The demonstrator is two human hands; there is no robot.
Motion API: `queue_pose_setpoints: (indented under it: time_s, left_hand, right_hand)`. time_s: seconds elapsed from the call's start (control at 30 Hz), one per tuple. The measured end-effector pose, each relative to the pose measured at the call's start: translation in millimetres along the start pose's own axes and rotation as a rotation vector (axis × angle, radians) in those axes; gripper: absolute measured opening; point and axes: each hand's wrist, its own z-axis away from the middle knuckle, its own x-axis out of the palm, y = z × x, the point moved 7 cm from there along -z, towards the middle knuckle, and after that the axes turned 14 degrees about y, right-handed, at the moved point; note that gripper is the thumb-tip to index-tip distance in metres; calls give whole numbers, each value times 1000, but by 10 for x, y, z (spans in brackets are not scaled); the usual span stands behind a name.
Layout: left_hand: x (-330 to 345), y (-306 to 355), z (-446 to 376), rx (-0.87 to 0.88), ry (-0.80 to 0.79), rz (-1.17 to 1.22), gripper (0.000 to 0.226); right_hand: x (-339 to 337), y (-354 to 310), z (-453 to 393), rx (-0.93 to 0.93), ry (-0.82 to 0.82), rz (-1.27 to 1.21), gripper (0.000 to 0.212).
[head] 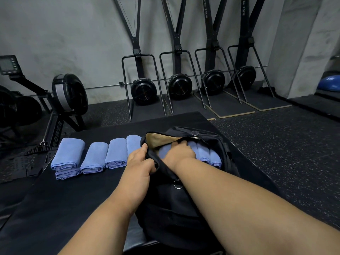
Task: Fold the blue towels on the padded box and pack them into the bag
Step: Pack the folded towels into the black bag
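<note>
With the right hand (179, 153) pressing a folded blue cloth towel down inside the black fabric bag (184, 208) at frame centre and the left hand (140, 163) gripping its rim, the remaining folded blue towels (95, 156) lie in a row just left of the left hand, long axes running away from the person.

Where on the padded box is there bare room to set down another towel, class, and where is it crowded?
Free: the near-left stretch of the padded box, between the folded towels and the left forearm, and the far strip behind them. Crowded: the bag, with the left hand gripping its rim and the right hand on packed towels.
</note>
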Motion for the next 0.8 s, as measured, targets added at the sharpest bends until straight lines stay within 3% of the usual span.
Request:
queue_pose_setpoints:
  time_s: [0.07,0.13,0.2,0.33,0.6,0.8]
  left_hand:
    - [-3,17,47,4,-3,20,90]
    - [4,8,86,-9,-14,25,68]
    - [-8,-4,111,-27,-3,14,53]
    - [-54,-25,125,-47,38,9,89]
    - [-103,-37,154,-80,50,-11,95]
    - [-108,18,166,-64,46,-18,97]
  right_hand:
    - [-142,55,102,-34,63,12,76]
    - [-222,72,131,-106,146,42,72]
    - [-178,5,127,-186,126,7,68]
    - [-36,34,161,-302,-32,102,62]
    - [22,169,51,-285,9,234,91]
    - [-6,111,102,-321,-14,220,78]
